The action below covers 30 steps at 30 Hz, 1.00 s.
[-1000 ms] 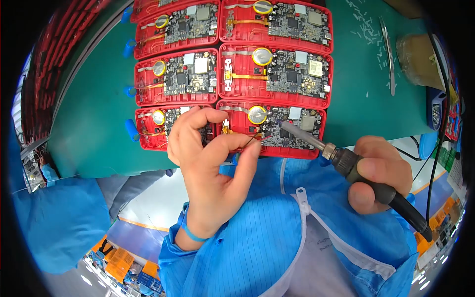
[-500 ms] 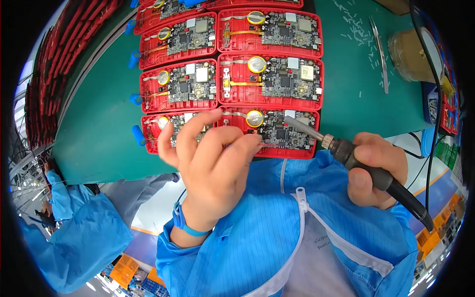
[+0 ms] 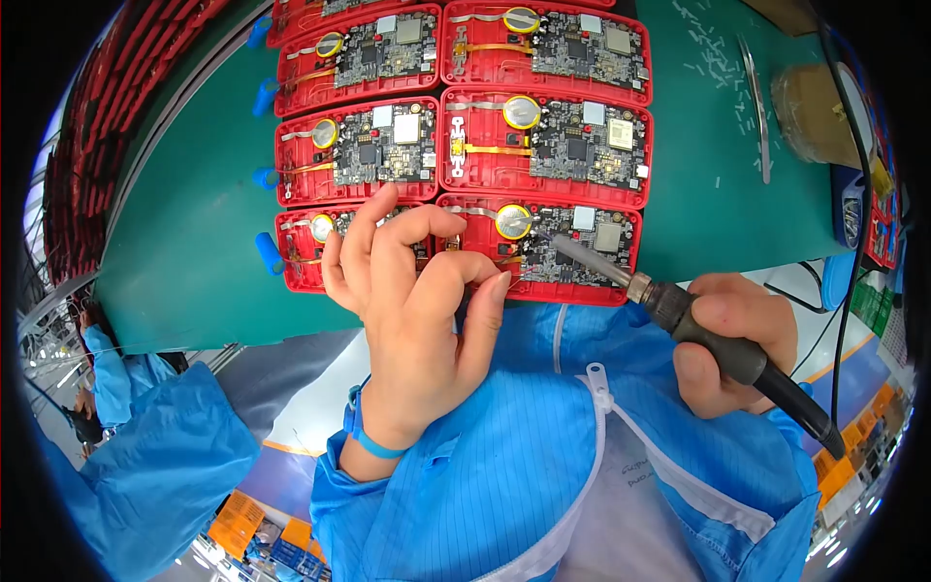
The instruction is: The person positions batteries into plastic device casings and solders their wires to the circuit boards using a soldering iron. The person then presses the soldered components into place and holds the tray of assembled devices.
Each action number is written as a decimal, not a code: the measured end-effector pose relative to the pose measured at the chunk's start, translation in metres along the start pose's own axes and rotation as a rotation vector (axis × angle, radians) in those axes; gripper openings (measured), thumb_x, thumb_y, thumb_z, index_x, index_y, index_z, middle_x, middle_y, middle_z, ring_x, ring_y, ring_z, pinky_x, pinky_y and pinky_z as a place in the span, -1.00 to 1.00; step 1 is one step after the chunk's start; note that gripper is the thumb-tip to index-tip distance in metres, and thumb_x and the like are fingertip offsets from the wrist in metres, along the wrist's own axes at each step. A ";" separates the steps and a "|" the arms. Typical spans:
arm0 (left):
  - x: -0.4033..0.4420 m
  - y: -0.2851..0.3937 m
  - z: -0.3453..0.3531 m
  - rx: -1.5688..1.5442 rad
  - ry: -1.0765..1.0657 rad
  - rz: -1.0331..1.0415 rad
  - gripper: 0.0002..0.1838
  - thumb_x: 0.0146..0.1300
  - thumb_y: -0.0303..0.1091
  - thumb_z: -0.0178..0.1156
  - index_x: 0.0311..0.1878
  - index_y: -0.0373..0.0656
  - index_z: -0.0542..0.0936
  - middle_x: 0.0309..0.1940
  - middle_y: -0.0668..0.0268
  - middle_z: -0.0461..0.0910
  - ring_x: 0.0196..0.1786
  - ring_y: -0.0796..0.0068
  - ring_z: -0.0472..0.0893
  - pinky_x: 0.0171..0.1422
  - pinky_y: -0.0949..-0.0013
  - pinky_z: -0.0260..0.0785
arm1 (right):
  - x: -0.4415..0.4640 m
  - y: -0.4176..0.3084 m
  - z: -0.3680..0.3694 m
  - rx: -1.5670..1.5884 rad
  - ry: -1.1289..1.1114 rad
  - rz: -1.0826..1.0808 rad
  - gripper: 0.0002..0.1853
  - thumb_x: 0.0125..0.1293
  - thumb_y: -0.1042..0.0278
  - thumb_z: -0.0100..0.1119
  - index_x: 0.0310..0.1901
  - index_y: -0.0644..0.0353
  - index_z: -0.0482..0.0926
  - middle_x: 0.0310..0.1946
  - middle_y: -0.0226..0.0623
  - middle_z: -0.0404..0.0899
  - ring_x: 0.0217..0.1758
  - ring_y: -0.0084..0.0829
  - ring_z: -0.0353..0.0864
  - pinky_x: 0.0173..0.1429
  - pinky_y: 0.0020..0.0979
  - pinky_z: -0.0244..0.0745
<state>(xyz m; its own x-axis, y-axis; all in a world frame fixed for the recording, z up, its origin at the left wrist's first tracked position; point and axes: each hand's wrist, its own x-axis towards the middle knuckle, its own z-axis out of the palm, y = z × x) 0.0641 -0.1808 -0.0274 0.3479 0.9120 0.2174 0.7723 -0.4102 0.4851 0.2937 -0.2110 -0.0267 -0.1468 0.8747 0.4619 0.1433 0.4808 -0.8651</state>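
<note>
In my right hand (image 3: 737, 339) is a soldering iron (image 3: 693, 315), its tip pointing up and left over the circuit board (image 3: 582, 247) in the nearest right red housing (image 3: 582, 290). The tip lies close to the yellow-rimmed coin cell (image 3: 514, 222); whether it touches the board I cannot tell. My left hand (image 3: 412, 276) reaches over the near edge of the two nearest housings. Its thumb and index finger are drawn together by that board's lower left, the other fingers bent and spread. What they pinch, if anything, is too small to make out. The hand partly covers the left housing (image 3: 303, 275).
More red housings (image 3: 543, 179) with boards stand in two columns on the green mat (image 3: 194, 262). Blue cylinders (image 3: 269, 254) line the left side. Tweezers (image 3: 754, 112) and white slivers (image 3: 713, 53) lie right, near a tape roll (image 3: 815, 112). Another person's blue sleeve (image 3: 175, 456) shows left.
The iron's tip has moved left, closer to the coin cell. My left thumb and index finger have drawn back slightly from the board. The whole view has shifted a little.
</note>
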 end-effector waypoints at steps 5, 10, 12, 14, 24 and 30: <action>0.005 0.003 -0.006 0.018 -0.060 -0.005 -0.90 -0.04 -0.42 0.26 -0.45 -0.08 0.51 -0.11 0.29 0.42 0.22 -0.01 0.25 0.28 0.03 -0.07 | 0.000 -0.004 0.002 -0.064 -0.020 0.004 -0.57 -0.09 0.43 0.43 -0.15 0.28 0.49 -0.67 -0.31 0.48 -0.75 -0.42 0.39 -0.67 -0.45 0.18; 0.007 0.003 -0.007 -0.038 -0.076 -0.014 -0.89 -0.07 -0.47 0.27 -0.48 -0.11 0.51 -0.12 0.28 0.43 0.22 -0.02 0.27 0.27 0.05 -0.04 | 0.000 -0.003 0.005 -0.082 -0.040 0.003 -0.56 -0.12 0.40 0.46 -0.16 0.26 0.51 -0.66 -0.34 0.50 -0.76 -0.42 0.37 -0.66 -0.45 0.18; 0.007 0.002 -0.007 -0.041 -0.073 -0.014 -0.89 -0.08 -0.48 0.27 -0.48 -0.11 0.51 -0.12 0.27 0.43 0.22 -0.02 0.27 0.27 0.05 -0.03 | 0.001 -0.003 0.006 -0.093 -0.038 0.001 -0.56 -0.12 0.39 0.47 -0.16 0.25 0.51 -0.66 -0.35 0.50 -0.76 -0.43 0.36 -0.66 -0.45 0.17; 0.007 0.001 -0.007 -0.044 -0.070 -0.014 -0.88 -0.08 -0.48 0.27 -0.48 -0.11 0.51 -0.12 0.27 0.43 0.22 -0.02 0.27 0.27 0.06 -0.03 | 0.001 -0.004 0.007 -0.101 -0.053 0.020 -0.56 -0.13 0.39 0.47 -0.17 0.24 0.52 -0.67 -0.36 0.50 -0.76 -0.45 0.36 -0.66 -0.45 0.17; 0.007 0.002 -0.002 -0.041 -0.059 0.002 -0.88 -0.09 -0.51 0.27 -0.47 -0.12 0.52 -0.15 0.27 0.43 0.21 -0.02 0.29 0.25 0.06 0.01 | -0.001 -0.001 0.006 -0.141 -0.069 0.008 -0.54 -0.15 0.38 0.48 -0.16 0.22 0.51 -0.66 -0.38 0.51 -0.74 -0.46 0.36 -0.65 -0.45 0.15; 0.008 0.003 -0.004 -0.044 -0.061 -0.006 -0.89 -0.08 -0.51 0.26 -0.47 -0.13 0.52 -0.15 0.26 0.43 0.20 -0.02 0.29 0.24 0.06 0.04 | 0.002 -0.004 0.009 -0.165 -0.053 0.010 -0.54 -0.15 0.37 0.49 -0.17 0.21 0.51 -0.64 -0.39 0.54 -0.73 -0.47 0.37 -0.62 -0.46 0.18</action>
<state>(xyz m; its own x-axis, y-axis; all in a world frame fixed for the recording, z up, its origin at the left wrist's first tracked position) 0.0667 -0.1749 -0.0206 0.3764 0.9120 0.1631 0.7504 -0.4033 0.5236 0.2840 -0.2116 -0.0243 -0.1958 0.8771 0.4387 0.3029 0.4795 -0.8236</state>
